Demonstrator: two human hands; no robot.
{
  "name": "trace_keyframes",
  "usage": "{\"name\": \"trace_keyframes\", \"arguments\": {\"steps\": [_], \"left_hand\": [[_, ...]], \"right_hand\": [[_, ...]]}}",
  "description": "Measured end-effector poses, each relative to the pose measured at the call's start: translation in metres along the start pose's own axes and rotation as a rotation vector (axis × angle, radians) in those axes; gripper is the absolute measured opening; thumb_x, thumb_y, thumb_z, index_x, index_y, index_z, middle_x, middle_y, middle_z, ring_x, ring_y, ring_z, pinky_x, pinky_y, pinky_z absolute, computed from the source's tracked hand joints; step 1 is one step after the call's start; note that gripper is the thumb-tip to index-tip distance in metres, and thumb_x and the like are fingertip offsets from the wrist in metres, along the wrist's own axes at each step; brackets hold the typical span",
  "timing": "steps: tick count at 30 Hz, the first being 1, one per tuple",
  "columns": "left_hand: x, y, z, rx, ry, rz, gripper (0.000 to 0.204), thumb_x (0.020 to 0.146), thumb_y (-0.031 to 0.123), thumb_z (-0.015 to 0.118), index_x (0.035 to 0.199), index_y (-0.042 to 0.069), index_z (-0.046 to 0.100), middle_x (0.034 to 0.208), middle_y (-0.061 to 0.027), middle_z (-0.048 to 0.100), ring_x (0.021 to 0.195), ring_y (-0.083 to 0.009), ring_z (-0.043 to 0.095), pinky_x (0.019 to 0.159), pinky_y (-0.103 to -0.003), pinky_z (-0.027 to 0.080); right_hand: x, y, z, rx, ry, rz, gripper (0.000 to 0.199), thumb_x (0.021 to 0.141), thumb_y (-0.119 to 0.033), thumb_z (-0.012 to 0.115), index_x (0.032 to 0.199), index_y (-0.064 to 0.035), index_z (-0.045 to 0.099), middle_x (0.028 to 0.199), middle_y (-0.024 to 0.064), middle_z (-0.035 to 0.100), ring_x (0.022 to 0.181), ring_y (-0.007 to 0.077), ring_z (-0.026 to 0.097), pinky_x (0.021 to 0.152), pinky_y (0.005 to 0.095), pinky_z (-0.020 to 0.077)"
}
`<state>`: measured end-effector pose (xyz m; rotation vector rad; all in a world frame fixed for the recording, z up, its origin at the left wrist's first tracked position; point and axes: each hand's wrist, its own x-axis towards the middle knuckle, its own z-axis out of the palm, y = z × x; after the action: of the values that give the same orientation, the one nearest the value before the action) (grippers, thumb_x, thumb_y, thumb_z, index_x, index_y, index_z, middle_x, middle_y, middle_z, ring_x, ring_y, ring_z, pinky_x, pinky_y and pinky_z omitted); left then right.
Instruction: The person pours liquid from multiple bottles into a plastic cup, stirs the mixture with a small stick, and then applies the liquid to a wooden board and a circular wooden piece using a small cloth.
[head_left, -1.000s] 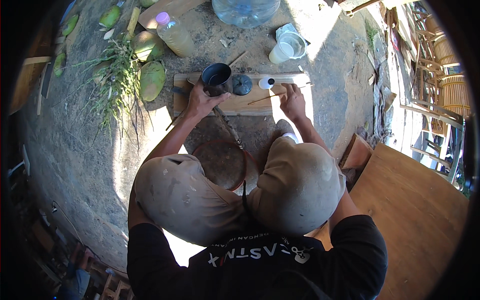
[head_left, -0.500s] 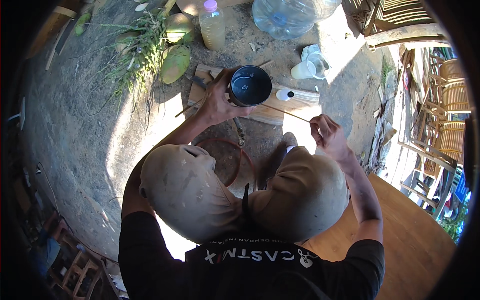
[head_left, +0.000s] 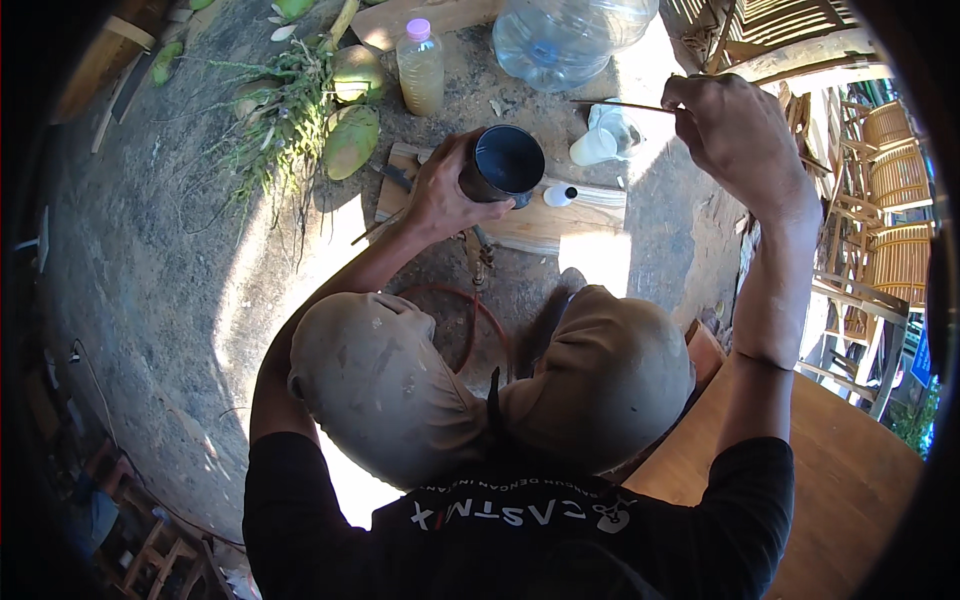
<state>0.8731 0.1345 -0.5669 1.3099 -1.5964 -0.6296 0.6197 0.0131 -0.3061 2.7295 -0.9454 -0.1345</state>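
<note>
My left hand [head_left: 445,195] is wrapped around a black cup [head_left: 510,165], whose open mouth faces up toward me; a dark surface shows inside. Raised at the right, my right hand [head_left: 740,140] pinches a thin brown stick [head_left: 628,104] that points left, apart from the cup. Beyond the stick lie a clear cup and a translucent white cup [head_left: 597,147] on the ground. Just right of the black cup, a small white bottle with a black cap [head_left: 558,195] rests on a wooden board [head_left: 520,232].
A pink-capped bottle [head_left: 420,75] and a large clear water jug [head_left: 570,45] stand at the far side. Green coconuts [head_left: 352,142] lie left with a leafy stalk [head_left: 290,120]. A reddish hose [head_left: 480,310] curls between my legs. Right are a wooden tabletop [head_left: 800,470] and bamboo chairs [head_left: 897,180].
My right hand has swung up and away to the right, carrying the stick from beside the black cup. The left hand keeps its hold on the cup, which is tilted slightly differently.
</note>
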Motion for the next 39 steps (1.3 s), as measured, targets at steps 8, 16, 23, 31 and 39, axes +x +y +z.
{"name": "trace_keyframes", "arguments": {"steps": [8,16,23,31,39], "left_hand": [[-0.005,-0.011,-0.001,-0.046,0.004,-0.044,0.088,0.066,0.025,0.099,0.139,0.0,0.056,0.127,-0.018,0.066,0.12,-0.0298,0.069,0.101,-0.043,0.058],[-0.01,-0.021,0.002,-0.094,-0.017,-0.115,0.094,0.065,0.028,0.099,0.144,0.002,0.055,0.129,-0.0202,0.065,0.122,-0.0366,0.066,0.103,-0.05,0.056],[-0.008,-0.02,0.008,-0.042,-0.011,-0.075,0.086,0.069,0.024,0.099,0.139,-0.001,0.054,0.127,-0.0157,0.067,0.115,-0.0232,0.07,0.096,-0.04,0.06],[-0.008,-0.025,0.005,-0.17,-0.021,-0.162,0.088,0.066,0.026,0.1,0.138,0.0,0.057,0.128,-0.0181,0.068,0.118,-0.0302,0.07,0.102,-0.044,0.057],[-0.016,-0.038,-0.012,-0.359,-0.026,-0.227,0.078,0.072,0.021,0.097,0.136,-0.002,0.059,0.128,-0.0156,0.07,0.116,-0.0234,0.07,0.101,-0.039,0.057]], "right_hand": [[0.032,-0.091,0.042,-0.035,-0.121,-0.235,0.011,0.092,-0.011,0.069,0.09,-0.0067,0.078,0.091,0.0125,0.078,0.091,0.0281,0.078,0.081,0.0386,0.062],[0.052,-0.095,0.043,0.098,-0.251,-0.313,0.015,0.091,-0.007,0.065,0.095,-0.0033,0.079,0.094,0.0162,0.079,0.096,0.0309,0.078,0.085,0.0431,0.062],[0.047,-0.084,0.06,0.107,-0.157,-0.281,0.013,0.089,-0.006,0.066,0.094,-0.002,0.078,0.089,0.015,0.078,0.091,0.0315,0.078,0.083,0.0426,0.0621],[0.0,-0.044,0.079,0.441,-0.034,-0.095,0.012,0.091,-0.01,0.069,0.098,-0.0051,0.078,0.088,0.0153,0.077,0.083,0.0318,0.077,0.077,0.0442,0.0604],[-0.166,0.023,0.232,1.365,-0.127,0.566,0.016,0.099,-0.009,0.071,0.111,-0.0016,0.079,0.095,0.0065,0.079,0.093,0.0151,0.073,0.086,0.0321,0.0576]]}}
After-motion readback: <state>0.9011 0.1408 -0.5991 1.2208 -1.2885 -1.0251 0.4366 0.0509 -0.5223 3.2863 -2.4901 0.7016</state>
